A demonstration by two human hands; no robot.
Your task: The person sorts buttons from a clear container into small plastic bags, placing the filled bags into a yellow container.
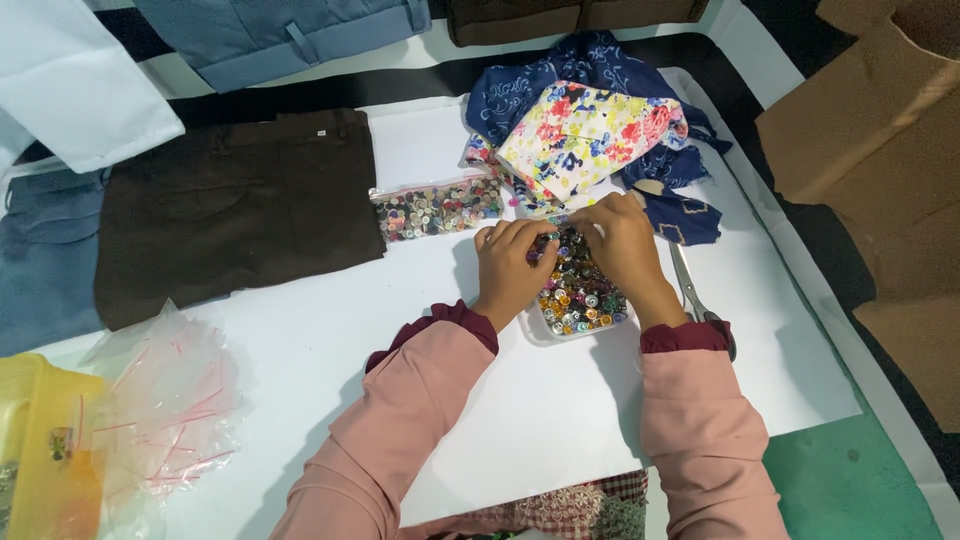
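A clear bag of mixed buttons lies left of the hands on the white table. The left hand and right hand meet over the far end of a clear tray of buttons, whose long axis runs near to far, directly under the fingers. Both hands curl palm down, fingertips pinching among the buttons; what they grip is hidden. Scissors lie just right of the right wrist.

Clear button bag beside brown cloth; empty clear bags lower left
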